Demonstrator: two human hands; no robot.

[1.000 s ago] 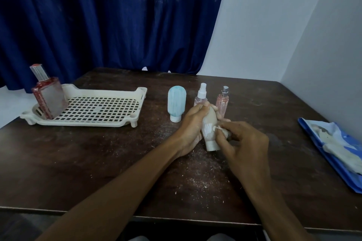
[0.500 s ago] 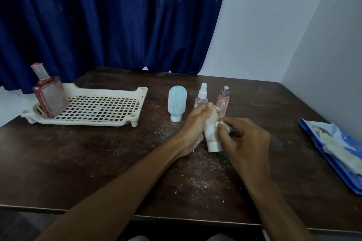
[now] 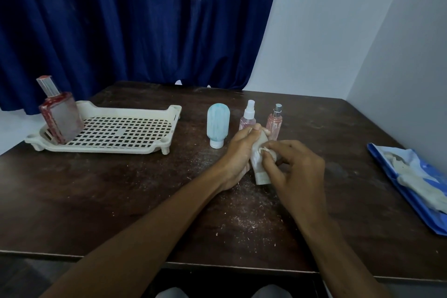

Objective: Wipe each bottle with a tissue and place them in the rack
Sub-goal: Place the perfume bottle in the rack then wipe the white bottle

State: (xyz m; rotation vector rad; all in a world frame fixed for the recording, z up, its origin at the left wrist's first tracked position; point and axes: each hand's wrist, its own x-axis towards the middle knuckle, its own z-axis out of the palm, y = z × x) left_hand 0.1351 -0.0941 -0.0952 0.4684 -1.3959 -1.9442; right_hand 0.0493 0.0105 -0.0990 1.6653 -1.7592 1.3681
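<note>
A dusty dark table (image 3: 108, 196) stood before a blue curtain (image 3: 121, 19). At frame centre the left hand (image 3: 238, 152) curled its fingers round a small pale bottle (image 3: 258, 167), and the right hand (image 3: 297, 172) pinched a tissue (image 3: 264, 150) against it. The bottle looked light, smooth, probably slippery; best held round the body. The rack (image 3: 96, 149) lay at left.

Cap-down beige bottle (image 3: 257, 161) mid-table, white tissue (image 3: 262, 150) against its side

A dark wooden table (image 3: 121, 201) spreads beneath the right hand (image 3: 297, 172), speckled with pale crumbs (image 3: 246, 215) just nearer than it. Well to that hand's right, by the table's edge, lies a blue packet (image 3: 420, 169) holding white sheets. Far beyond the hand hang a dark blue curtain (image 3: 133, 19) and, rightward, a white wall (image 3: 338, 31).
</note>
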